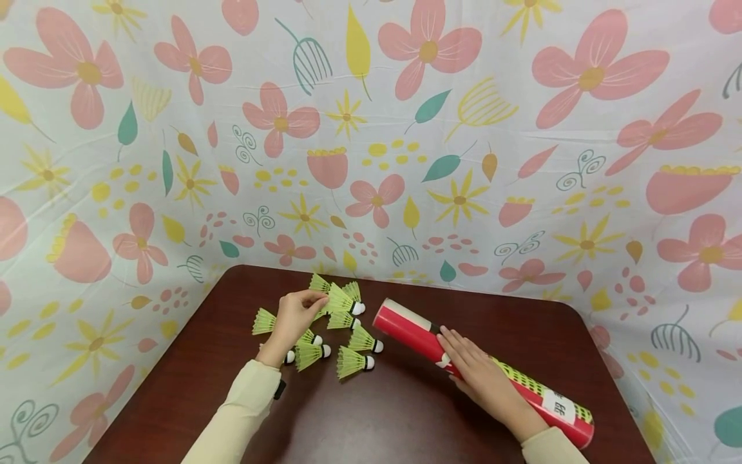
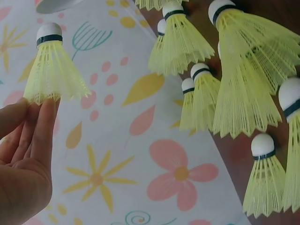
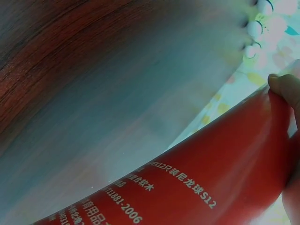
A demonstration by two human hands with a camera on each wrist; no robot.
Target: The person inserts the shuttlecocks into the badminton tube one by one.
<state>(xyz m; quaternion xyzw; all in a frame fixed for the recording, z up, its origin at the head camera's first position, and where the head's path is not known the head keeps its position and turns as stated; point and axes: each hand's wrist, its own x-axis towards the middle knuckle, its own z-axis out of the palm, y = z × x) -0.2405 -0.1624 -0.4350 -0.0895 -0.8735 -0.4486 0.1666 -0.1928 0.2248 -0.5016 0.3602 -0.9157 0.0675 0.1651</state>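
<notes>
My left hand (image 1: pixel 294 317) pinches a yellow-green shuttlecock (image 2: pixel 52 70) by the rim of its skirt, between thumb and fingers. Its white cork, with a dark band, points toward the tube side in the head view. Around and below that hand, several more shuttlecocks (image 1: pixel 351 362) lie on the table. To the right, my right hand (image 1: pixel 481 379) holds a red shuttlecock tube (image 1: pixel 408 330) across its middle, fingers over the top. The tube lies slanted, its upper-left end toward the shuttlecocks. In the right wrist view, pale printed writing covers the tube's red side (image 3: pixel 225 154).
A dark brown wooden table (image 1: pixel 371 412) carries everything. Behind it and along its sides hangs a white cloth (image 1: pixel 371 161) with pink, yellow and green flower prints. A white label (image 1: pixel 558 405) is stuck near the tube's lower right end.
</notes>
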